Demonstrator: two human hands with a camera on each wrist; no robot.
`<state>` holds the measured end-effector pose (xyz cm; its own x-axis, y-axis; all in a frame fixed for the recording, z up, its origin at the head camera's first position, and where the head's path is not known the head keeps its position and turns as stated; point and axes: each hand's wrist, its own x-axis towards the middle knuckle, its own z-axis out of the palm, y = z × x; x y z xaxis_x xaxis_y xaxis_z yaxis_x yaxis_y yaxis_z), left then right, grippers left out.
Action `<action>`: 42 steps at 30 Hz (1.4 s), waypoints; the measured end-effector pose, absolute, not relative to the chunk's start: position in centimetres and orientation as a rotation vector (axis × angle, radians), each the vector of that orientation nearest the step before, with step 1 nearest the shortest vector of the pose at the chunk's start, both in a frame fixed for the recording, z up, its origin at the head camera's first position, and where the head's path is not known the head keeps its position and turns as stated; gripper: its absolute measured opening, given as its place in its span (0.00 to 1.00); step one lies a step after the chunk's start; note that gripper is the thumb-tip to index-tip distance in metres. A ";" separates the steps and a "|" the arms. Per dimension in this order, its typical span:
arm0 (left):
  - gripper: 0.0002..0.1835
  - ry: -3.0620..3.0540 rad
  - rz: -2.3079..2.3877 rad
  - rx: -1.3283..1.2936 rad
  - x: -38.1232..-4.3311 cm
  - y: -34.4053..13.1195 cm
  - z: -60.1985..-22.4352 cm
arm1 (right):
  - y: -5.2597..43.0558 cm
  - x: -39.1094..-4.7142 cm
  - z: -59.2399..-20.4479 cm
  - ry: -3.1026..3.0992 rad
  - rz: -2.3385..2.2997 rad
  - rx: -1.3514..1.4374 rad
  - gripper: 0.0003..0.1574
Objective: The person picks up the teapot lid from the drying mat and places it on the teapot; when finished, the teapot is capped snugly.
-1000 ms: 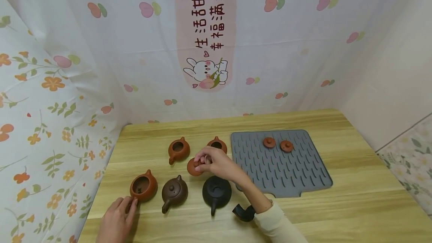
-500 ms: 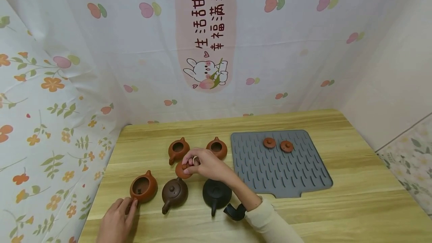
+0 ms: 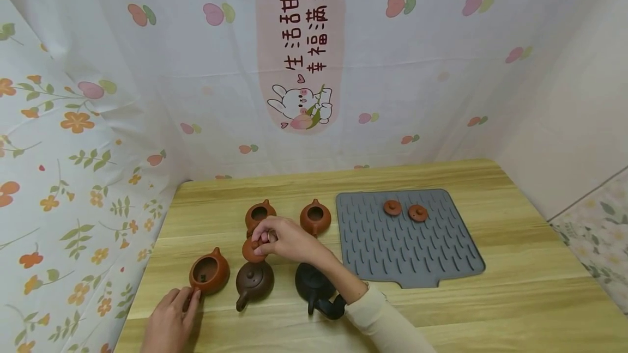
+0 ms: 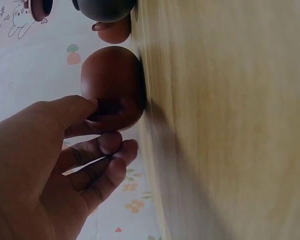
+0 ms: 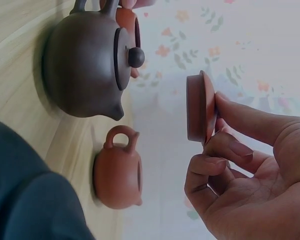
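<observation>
At the table's left, a lidless reddish-brown clay teapot (image 3: 222,278) stands with its spout pointing away. My left hand (image 3: 169,317) pinches its handle between thumb and fingers, as the left wrist view shows with the teapot body (image 4: 110,75) just beyond the thumb. My right hand (image 3: 290,239) holds a reddish-brown teapot lid (image 3: 249,253) by its knob, off the table. In the right wrist view the lid (image 5: 196,107) is turned on edge, knob toward the fingers. Below and nearer is a dark brown lidded teapot (image 3: 260,287).
Two open reddish teapots stand behind, one partly hidden by the right hand (image 3: 252,222), the other teapot (image 3: 324,226) right of it. A black teapot (image 3: 304,283) sits under the right forearm. Two lids, one lid (image 3: 392,207) left of another, lie on a grey mat (image 3: 407,266).
My right hand has carried the lid leftward, from near the back right teapot to above the dark brown teapot's spout. The left hand stays on its teapot handle.
</observation>
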<state>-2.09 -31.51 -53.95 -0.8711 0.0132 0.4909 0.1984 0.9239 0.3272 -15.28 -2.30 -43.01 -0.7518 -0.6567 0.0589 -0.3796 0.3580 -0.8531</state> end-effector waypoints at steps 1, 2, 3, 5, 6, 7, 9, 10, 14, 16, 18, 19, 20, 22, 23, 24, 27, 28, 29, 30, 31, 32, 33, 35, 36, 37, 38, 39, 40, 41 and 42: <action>0.17 -2.567 -0.526 -0.160 -2.3 -31.8 -54.6 | -2.4 -15.3 -43.0 2.335 -1.342 -0.933 0.07; 0.20 -2.549 -0.537 -0.170 -2.4 -32.1 -55.2 | -2.6 -15.4 -43.0 2.336 -1.340 -0.953 0.08; 0.15 -2.558 -0.544 -0.167 -2.3 -31.9 -54.9 | -2.7 -15.4 -42.9 2.336 -1.337 -0.974 0.08; 0.15 -2.551 -0.548 -0.167 -2.3 -31.9 -55.0 | -3.0 -15.4 -42.8 2.325 -1.333 -1.002 0.08; 0.18 -2.539 -0.543 -0.164 -2.4 -32.0 -55.2 | -3.2 -15.4 -42.7 2.314 -1.333 -1.007 0.08; 0.23 -2.533 -0.541 -0.159 -2.4 -32.0 -55.3 | -3.4 -15.4 -42.6 2.300 -1.335 -1.006 0.08; 0.24 -2.547 -0.519 -0.153 -2.2 -31.7 -54.8 | -3.9 -15.4 -42.5 2.277 -1.334 -0.999 0.08; 0.24 -2.543 -0.516 -0.153 -2.1 -31.7 -54.7 | -4.1 -15.3 -42.5 2.263 -1.335 -0.992 0.07; 0.16 -2.538 -0.513 -0.164 -2.2 -31.8 -55.0 | -5.0 -15.3 -42.7 2.236 -1.330 -0.987 0.07; 0.20 -2.527 -0.522 -0.166 -2.3 -32.0 -55.3 | -5.4 -15.3 -42.9 2.235 -1.318 -0.996 0.08; 0.30 -2.531 -0.526 -0.152 -2.4 -32.2 -55.9 | -5.7 -15.3 -43.0 2.241 -1.301 -1.007 0.08; 0.33 -2.529 -0.537 -0.146 -2.5 -32.4 -56.2 | -5.9 -15.2 -43.0 2.244 -1.294 -1.012 0.08; 0.35 -2.523 -0.539 -0.145 -2.6 -32.6 -56.6 | -6.0 -15.2 -43.1 2.243 -1.291 -1.010 0.08; 0.32 -2.524 -0.532 -0.160 -2.5 -32.4 -56.3 | -6.4 -15.1 -43.3 2.241 -1.286 -1.004 0.08; 0.29 -2.528 -0.534 -0.164 -2.5 -32.4 -56.3 | -6.5 -15.1 -43.3 2.243 -1.281 -1.006 0.08; 0.26 -2.512 -0.544 -0.177 -2.5 -32.6 -56.5 | -6.8 -15.1 -43.4 2.242 -1.280 -1.009 0.08; 0.29 -2.515 -0.520 -0.168 -2.5 -32.9 -56.8 | -7.5 -15.0 -43.7 2.244 -1.266 -1.043 0.08; 0.32 -2.517 -0.508 -0.151 -2.6 -33.1 -57.4 | -7.8 -15.0 -43.7 2.244 -1.261 -1.060 0.08; 0.37 -2.522 -0.508 -0.139 -2.7 -33.3 -57.8 | -8.0 -15.0 -43.8 2.250 -1.249 -1.075 0.08; 0.39 -2.520 -0.507 -0.131 -2.8 -33.6 -58.3 | -8.3 -15.0 -43.8 2.256 -1.239 -1.087 0.08; 0.41 -2.527 -0.493 -0.127 -2.8 -33.7 -58.6 | -8.5 -15.0 -43.8 2.265 -1.227 -1.097 0.08; 0.44 -2.530 -0.478 -0.113 -2.9 -33.9 -59.1 | -8.7 -15.1 -43.8 2.273 -1.215 -1.102 0.08; 0.43 -2.534 -0.479 -0.114 -2.9 -34.0 -59.2 | -8.9 -15.1 -43.8 2.282 -1.202 -1.105 0.08; 0.42 -2.550 -0.479 -0.106 -2.9 -34.1 -59.4 | -9.3 -15.1 -43.8 2.298 -1.180 -1.104 0.08; 0.40 -2.552 -0.488 -0.110 -2.8 -34.0 -59.3 | -9.5 -15.1 -43.8 2.301 -1.174 -1.103 0.08; 0.41 -2.557 -0.480 -0.100 -2.8 -34.0 -59.3 | -9.7 -15.2 -43.8 2.302 -1.172 -1.102 0.08; 0.40 -2.557 -0.494 -0.100 -2.8 -33.9 -59.2 | -9.9 -15.2 -43.7 2.303 -1.171 -1.101 0.08; 0.38 -2.544 -0.501 -0.112 -2.8 -33.9 -59.1 | -10.1 -15.2 -43.7 2.306 -1.168 -1.102 0.08; 0.40 -2.542 -0.506 -0.111 -2.8 -33.8 -59.1 | -10.3 -15.2 -43.6 2.314 -1.161 -1.104 0.08; 0.39 -2.530 -0.518 -0.123 -2.8 -33.7 -58.9 | -10.5 -15.2 -43.6 2.324 -1.151 -1.110 0.08; 0.37 -2.519 -0.532 -0.130 -2.8 -33.7 -58.9 | -10.7 -15.2 -43.5 2.330 -1.143 -1.115 0.08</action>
<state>-2.82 -33.68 -58.92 -0.8408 -0.0194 0.5410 0.2011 0.9167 0.3454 -15.21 -10.68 -43.54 -0.6462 -0.7612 0.0547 -0.5092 0.3766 -0.7738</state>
